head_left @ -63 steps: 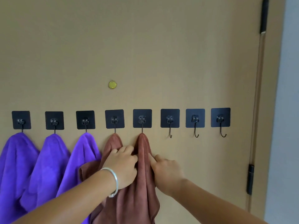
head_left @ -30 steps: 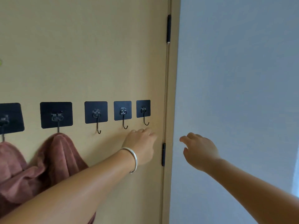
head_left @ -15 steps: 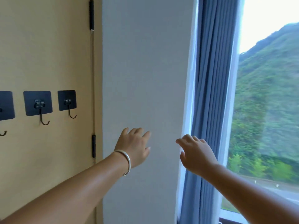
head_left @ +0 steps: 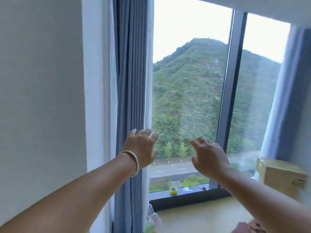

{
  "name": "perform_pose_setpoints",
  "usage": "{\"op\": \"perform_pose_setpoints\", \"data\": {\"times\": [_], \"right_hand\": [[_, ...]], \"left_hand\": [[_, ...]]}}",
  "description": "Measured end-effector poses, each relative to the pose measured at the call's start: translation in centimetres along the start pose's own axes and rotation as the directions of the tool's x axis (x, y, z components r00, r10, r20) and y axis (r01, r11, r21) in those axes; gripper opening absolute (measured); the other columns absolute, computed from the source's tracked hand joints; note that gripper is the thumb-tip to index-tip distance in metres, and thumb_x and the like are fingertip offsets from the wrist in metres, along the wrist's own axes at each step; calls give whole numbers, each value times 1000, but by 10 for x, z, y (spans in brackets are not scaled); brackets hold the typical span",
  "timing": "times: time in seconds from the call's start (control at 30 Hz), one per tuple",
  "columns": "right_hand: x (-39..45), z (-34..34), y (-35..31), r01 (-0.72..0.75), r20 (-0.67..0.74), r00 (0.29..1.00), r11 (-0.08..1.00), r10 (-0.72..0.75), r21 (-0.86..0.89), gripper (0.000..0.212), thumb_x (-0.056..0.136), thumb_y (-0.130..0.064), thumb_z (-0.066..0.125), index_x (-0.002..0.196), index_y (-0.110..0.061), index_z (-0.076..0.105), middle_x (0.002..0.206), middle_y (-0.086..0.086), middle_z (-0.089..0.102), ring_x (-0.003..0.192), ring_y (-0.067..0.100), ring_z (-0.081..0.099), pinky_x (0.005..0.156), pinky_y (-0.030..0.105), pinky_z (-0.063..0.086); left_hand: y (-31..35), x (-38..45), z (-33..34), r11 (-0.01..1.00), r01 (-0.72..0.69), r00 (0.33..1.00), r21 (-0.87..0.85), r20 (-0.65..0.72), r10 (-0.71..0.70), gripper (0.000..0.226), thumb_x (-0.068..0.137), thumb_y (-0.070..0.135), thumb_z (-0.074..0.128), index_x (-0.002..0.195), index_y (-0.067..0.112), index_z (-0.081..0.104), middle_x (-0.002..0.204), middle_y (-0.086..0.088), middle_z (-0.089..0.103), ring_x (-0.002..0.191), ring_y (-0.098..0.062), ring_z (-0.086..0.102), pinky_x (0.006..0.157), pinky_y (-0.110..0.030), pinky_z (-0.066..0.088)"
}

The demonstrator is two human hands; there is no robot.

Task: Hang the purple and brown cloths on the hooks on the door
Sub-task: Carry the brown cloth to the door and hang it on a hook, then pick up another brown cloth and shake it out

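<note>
Brown cloth (head_left: 249, 228), a soft folded reddish-brown piece, shows only at the near right bottom edge, well apart from both hands. Left hand (head_left: 141, 148), with a silver bangle (head_left: 133, 161) on its wrist, and right hand (head_left: 207, 155) are raised before the dark-framed window (head_left: 227, 98), fingers loosely spread, holding nothing. Blue-grey pleated curtain (head_left: 131, 81) hangs left.
</note>
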State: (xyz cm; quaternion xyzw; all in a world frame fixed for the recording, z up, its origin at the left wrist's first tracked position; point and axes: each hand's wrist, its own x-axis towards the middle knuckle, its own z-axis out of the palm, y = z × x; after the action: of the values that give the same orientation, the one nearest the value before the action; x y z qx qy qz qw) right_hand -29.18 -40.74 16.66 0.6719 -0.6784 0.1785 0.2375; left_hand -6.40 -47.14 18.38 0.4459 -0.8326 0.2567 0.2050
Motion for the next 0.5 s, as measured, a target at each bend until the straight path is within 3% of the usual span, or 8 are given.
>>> {"op": "perform_pose_setpoints", "data": {"times": [0.5], "right_hand": [[-176,-62,302,-409,-9,907,874,422,-262,49,87,-25,49,135,-25,46,129,-2,52,113,20,53,95,37,41]], "left_hand": [[347,108,4,872,-416,909,-259,-132,394,52,92,49,45,138,26,37,132,-3,51,119,-24,51,102,-43,37]]}}
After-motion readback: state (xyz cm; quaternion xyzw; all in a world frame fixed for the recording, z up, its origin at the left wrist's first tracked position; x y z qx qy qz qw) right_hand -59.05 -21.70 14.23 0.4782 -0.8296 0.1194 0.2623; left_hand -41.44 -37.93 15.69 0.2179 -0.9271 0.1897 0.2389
